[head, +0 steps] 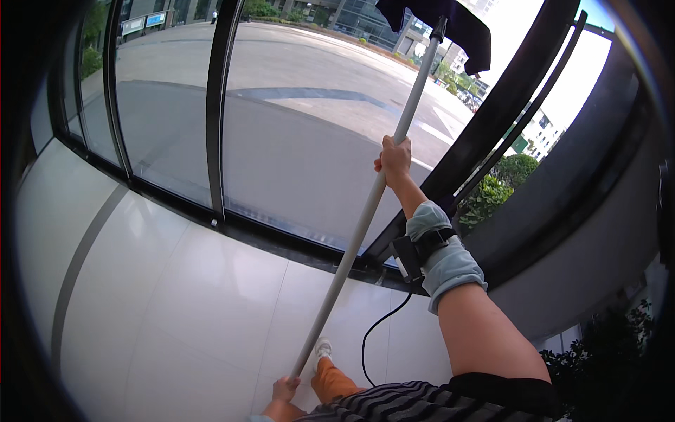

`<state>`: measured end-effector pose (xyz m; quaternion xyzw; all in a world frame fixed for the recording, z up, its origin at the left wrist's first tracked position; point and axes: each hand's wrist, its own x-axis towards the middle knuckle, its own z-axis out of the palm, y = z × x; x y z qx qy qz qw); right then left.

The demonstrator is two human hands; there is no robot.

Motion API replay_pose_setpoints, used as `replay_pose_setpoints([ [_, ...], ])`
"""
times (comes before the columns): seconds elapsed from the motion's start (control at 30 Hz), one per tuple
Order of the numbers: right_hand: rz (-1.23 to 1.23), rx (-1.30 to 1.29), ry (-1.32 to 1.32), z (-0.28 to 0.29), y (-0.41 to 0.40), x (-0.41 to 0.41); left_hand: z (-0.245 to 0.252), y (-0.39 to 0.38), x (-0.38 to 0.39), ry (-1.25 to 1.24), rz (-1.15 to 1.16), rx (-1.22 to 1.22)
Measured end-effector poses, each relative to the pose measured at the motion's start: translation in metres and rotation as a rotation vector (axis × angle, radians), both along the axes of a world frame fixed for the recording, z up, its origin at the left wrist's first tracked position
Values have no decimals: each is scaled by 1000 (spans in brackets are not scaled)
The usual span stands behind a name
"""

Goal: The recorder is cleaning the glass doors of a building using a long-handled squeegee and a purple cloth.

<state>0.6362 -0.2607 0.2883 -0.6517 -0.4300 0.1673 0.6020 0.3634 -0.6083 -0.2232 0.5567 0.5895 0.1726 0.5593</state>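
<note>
A long grey pole (364,216) runs diagonally from low in the picture up to a dark cloth-covered head (469,37), which lies against or close to the tall window at the upper right. My right hand (396,158) is closed around the pole's upper half, arm stretched out. Near the pole's bottom end, my left hand (285,389) grips it low beside my body. A black device (408,256) is strapped over the rolled sleeve of my right arm, and a black cable (365,337) hangs from it.
Glass panels (158,132) with black frames (215,116) curve around the front, above a pale tiled floor (184,295). A long dark handle bar (527,111) stands at the right, by a grey curved wall (590,253). Leafy plants (590,364) are at the lower right. Outside are paving and buildings.
</note>
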Motion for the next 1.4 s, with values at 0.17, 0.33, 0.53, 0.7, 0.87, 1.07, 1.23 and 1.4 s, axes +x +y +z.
replay_pose_setpoints([
  [0.17, 65, -102, 196, -132, -42, -41, -8, -89, -74, 13, 106, -238],
  [0.33, 49, -234, 279, -246, -97, -65, -17, -197, -114, 33, 132, -484],
  [0.53, 76, -441, 440, -353, -141, -87, -23, -295, -134, 370, 261, -763],
  [0.7, 65, -584, 525, -443, -165, -98, -29, -338, -143, 583, 386, -965],
  [0.87, 77, -723, 625, -537, -175, -103, -40, -369, -145, 746, 541, -1115],
  [1.07, 112, -801, 704, -631, -181, -100, -40, -369, -118, 946, 401, -936],
  [1.23, 107, -877, 722, -703, -170, -82, -46, -336, -80, 1123, 288, -956],
  [1.4, 78, -873, 791, -689, -157, -63, -24, -370, -77, 1150, 138, -900],
])
